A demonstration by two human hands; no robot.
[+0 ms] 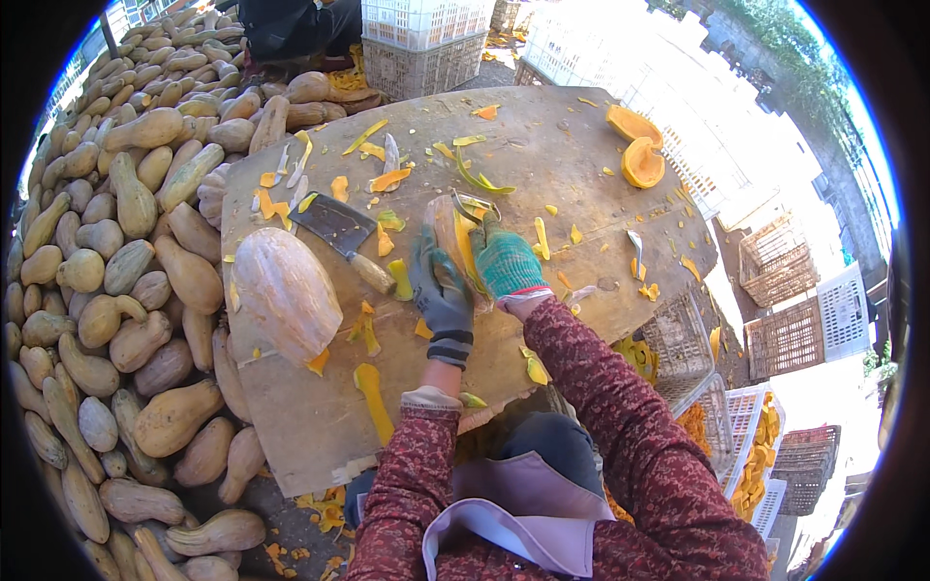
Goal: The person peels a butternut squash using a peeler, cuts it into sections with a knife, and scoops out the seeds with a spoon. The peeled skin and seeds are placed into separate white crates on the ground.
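On the wooden board (508,160) my left hand (442,287), in a grey glove, grips the left side of a partly peeled squash (442,218). Orange flesh shows in a strip along its right side. My right hand (507,258), in a green knit glove, holds a peeler (472,206) against the squash's far end. A cleaver (338,224) with a wooden handle lies left of my hands. Nearer the board's left edge rests a large pale squash (283,294). Two hollowed squash halves (642,162) sit at the far right.
Peel scraps (374,399) are scattered over the board. A big heap of squashes (131,290) borders it on the left. Plastic crates (781,254) stand to the right, one with orange squash pieces (757,457). Stacked crates (425,58) and a person in dark clothing (298,29) are beyond the board.
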